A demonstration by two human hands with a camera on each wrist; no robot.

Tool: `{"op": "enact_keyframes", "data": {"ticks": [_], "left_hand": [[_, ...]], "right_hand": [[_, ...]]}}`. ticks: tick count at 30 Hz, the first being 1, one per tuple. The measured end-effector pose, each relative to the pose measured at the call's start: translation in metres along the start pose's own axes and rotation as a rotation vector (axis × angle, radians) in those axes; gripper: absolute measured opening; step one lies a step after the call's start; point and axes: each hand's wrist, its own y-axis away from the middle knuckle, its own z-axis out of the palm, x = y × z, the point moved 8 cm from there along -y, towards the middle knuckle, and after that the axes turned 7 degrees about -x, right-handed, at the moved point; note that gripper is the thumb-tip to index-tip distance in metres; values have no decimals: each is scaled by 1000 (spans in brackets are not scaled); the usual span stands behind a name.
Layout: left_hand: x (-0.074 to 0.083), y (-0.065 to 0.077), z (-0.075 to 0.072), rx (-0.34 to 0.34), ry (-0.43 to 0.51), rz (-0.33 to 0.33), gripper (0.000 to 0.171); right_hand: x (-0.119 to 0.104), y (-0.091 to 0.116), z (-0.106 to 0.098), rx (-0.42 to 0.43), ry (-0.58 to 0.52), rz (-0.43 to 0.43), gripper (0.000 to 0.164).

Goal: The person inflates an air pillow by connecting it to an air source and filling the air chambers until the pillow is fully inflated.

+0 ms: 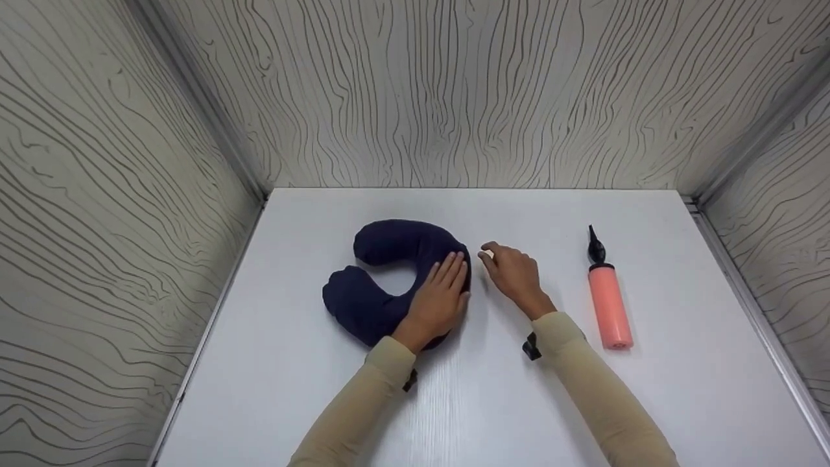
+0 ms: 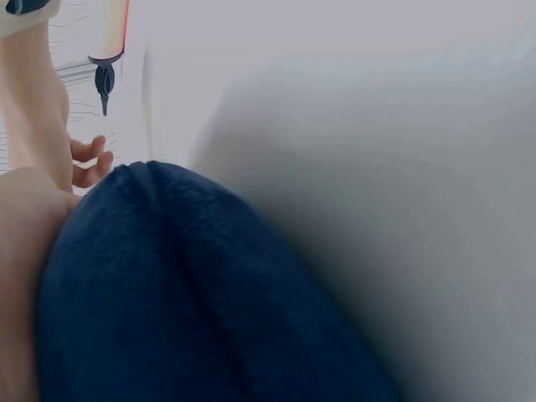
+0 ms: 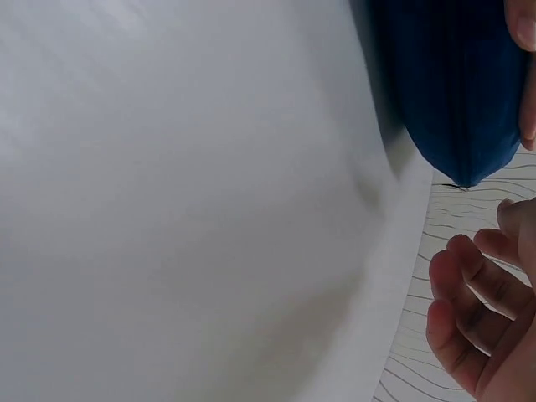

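Observation:
A dark blue U-shaped neck pillow (image 1: pixel 363 301) lies on the white table with its opening toward the left; it looks plump. My left hand (image 1: pixel 436 301) rests on the pillow's curved right side, its fingers straight and side by side. Just right of the pillow, my right hand (image 1: pixel 513 272) hovers apart from it, fingers loosely bent and holding nothing. In the right wrist view, the fingers (image 3: pixel 469 285) hang near the pillow's seamed end (image 3: pixel 461 109) without touching it. The left wrist view shows the pillow (image 2: pixel 184 293) close up.
Off to the right lies a coral-pink hand pump (image 1: pixel 610 308) with a black nozzle (image 1: pixel 595 246) pointing to the back. Wood-grain patterned panels (image 1: pixel 421 97) stand behind the white table (image 1: pixel 454 415) and on both sides.

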Motion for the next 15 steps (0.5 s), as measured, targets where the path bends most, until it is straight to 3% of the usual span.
{"op": "enact_keyframes", "data": {"ticks": [7, 15], "left_hand": [[-7, -2, -10, -35, 51, 12, 60], [-30, -4, -43, 57, 100, 2, 54]], "right_hand": [[-9, 30, -5, -9, -56, -7, 24], [-23, 66, 5, -61, -150, 9, 21]]}}
